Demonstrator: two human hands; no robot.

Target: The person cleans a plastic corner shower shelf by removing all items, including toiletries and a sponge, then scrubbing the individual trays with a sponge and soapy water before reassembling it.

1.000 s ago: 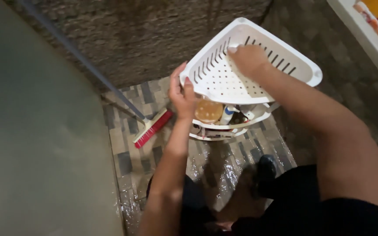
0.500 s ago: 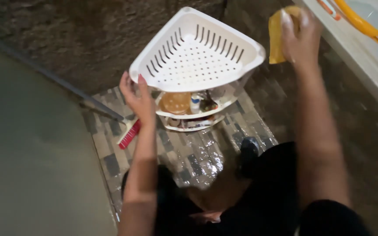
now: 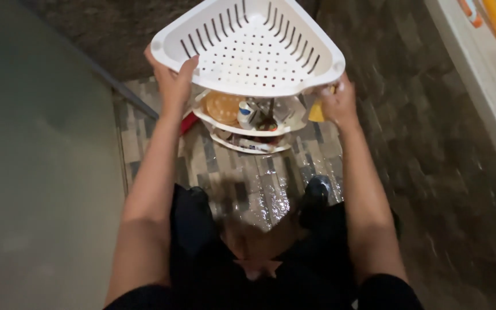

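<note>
One white, triangular slotted shelf tray (image 3: pixel 248 49) is being gripped by two hands, left hand (image 3: pixel 170 83) & right hand (image 3: pixel 335 104), above two stocked lower tiers (image 3: pixel 248 123).

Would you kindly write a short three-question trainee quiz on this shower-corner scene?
1. True or false: both hands grip the white perforated corner shelf.
2. The left hand grips which edge as seen from the head camera? A) left B) right
3. What yellow item sits by the right hand?

Key: 1 true. 2 A. 3 A yellow sponge, pressed against the shelf's underside; lower shelf holds toiletries.
</note>
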